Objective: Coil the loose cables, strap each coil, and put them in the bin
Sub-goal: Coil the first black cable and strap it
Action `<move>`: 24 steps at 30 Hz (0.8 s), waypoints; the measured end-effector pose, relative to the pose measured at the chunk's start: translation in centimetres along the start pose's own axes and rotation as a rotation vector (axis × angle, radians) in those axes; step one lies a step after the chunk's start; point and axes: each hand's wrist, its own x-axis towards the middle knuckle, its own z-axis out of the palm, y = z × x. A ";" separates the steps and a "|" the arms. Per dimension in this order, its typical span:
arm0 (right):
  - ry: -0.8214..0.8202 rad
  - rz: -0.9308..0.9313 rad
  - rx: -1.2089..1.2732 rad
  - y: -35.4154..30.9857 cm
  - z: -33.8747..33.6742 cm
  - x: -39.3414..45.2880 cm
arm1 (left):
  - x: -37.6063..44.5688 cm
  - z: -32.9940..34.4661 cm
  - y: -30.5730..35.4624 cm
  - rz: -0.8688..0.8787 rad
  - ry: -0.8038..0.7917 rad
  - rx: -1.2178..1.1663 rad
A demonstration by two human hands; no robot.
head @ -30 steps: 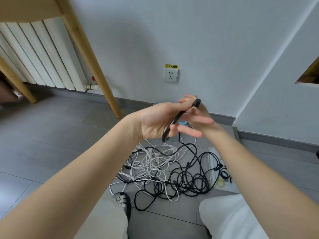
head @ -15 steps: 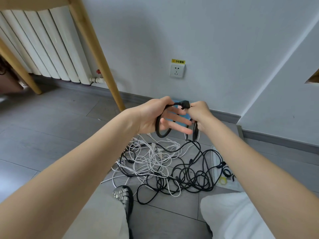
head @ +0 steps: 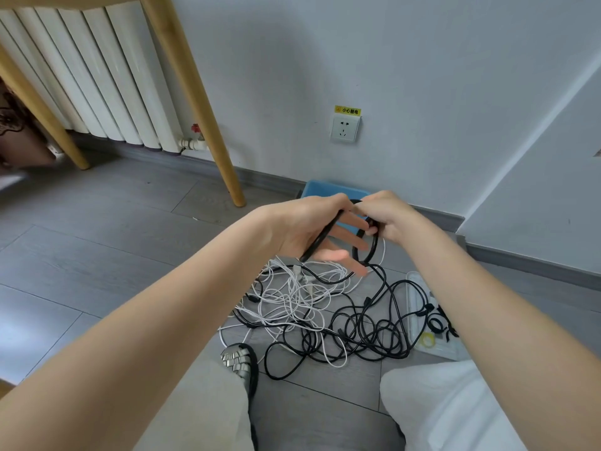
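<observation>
A black cable (head: 366, 247) forms a small loop between my hands above the floor. My left hand (head: 312, 229) holds one side of the loop under its thumb, fingers spread straight through it. My right hand (head: 387, 216) pinches the top of the loop with curled fingers. The cable's free length drops into a tangle of black cables (head: 367, 330) and white cables (head: 292, 297) on the floor. A blue bin (head: 325, 188) stands against the wall, partly hidden behind my hands.
A clear tray (head: 419, 333) with black straps and a yellow ring lies right of the tangle. A wooden table leg (head: 208, 125) and a white radiator (head: 97, 79) stand at the left. My sandalled foot (head: 239, 362) and knees are in front.
The loop of black cable has grown: my right hand brought another turn up to my left hand. The view has tilted down, and the blue bin shows now.
</observation>
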 end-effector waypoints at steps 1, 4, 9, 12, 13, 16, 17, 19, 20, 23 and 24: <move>0.024 0.003 -0.035 0.0 0.0 0.0 | 0.0 -0.2 0.1 0.000 0.008 -0.017; 0.161 -0.052 -0.126 -0.4 -0.2 -0.4 | -0.2 -0.6 0.3 -0.022 0.017 -0.007; 0.397 -0.232 -0.478 -1.3 -0.6 -1.4 | -0.2 -0.5 0.1 -0.113 -0.027 0.157; 0.414 -0.296 -0.570 -1.8 -0.8 -1.9 | 0.0 -0.4 -0.1 -0.127 -0.041 0.236; 0.411 -0.305 -0.582 -1.9 -0.9 -2.0 | 0.1 -0.7 -0.1 -0.119 -0.008 0.199; 0.381 -0.341 -0.585 -2.1 -0.8 -2.4 | 0.4 -1.8 -0.3 -0.089 0.100 0.069; 0.356 -0.361 -0.582 -2.1 -0.7 -2.6 | 0.6 -2.2 -0.5 -0.082 0.118 0.047; 0.275 -0.415 -0.600 -2.0 0.0 -2.8 | 1.1 -2.5 -1.0 -0.062 0.139 0.004; 0.222 -0.446 -0.619 -2.0 0.5 -3.0 | 1.6 -2.7 -1.3 -0.040 0.150 -0.009; 0.077 -0.521 -0.581 -2.3 1.4 -4.1 | 3.1 -3.0 -1.5 0.100 0.218 -0.069; 0.035 -0.533 -0.515 -2.5 1.4 -4.6 | 3.5 -3.0 -1.3 0.159 0.241 -0.111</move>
